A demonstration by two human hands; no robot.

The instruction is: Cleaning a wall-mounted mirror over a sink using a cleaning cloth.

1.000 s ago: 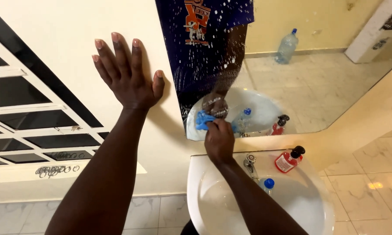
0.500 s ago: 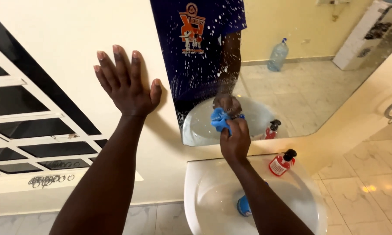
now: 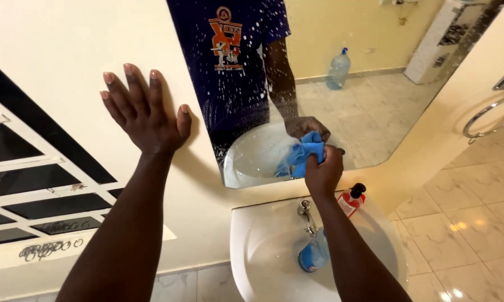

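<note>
My right hand [image 3: 322, 172] grips a bunched blue cloth [image 3: 306, 152] and presses it against the lower part of the wall mirror [image 3: 369, 112], just above the white sink [image 3: 257, 235]. The glass is speckled with droplets on its left side and reflects a dark blue printed shirt, my arm and the cloth. My left hand [image 3: 143, 112] lies flat on the cream wall to the left of the mirror, fingers spread, holding nothing.
A chrome tap [image 3: 305, 212] stands at the sink's back. A red bottle with a black pump [image 3: 350, 200] sits on the sink rim. A clear bottle with a blue cap [image 3: 314, 253] lies in the basin. A window with white bars [image 3: 33, 184] is at left, a chrome towel ring [image 3: 490, 106] at right.
My right hand has slid the blue cloth rightward along the bottom of the mirror. The view has shifted to the right; the left hand stays flat on the wall.
</note>
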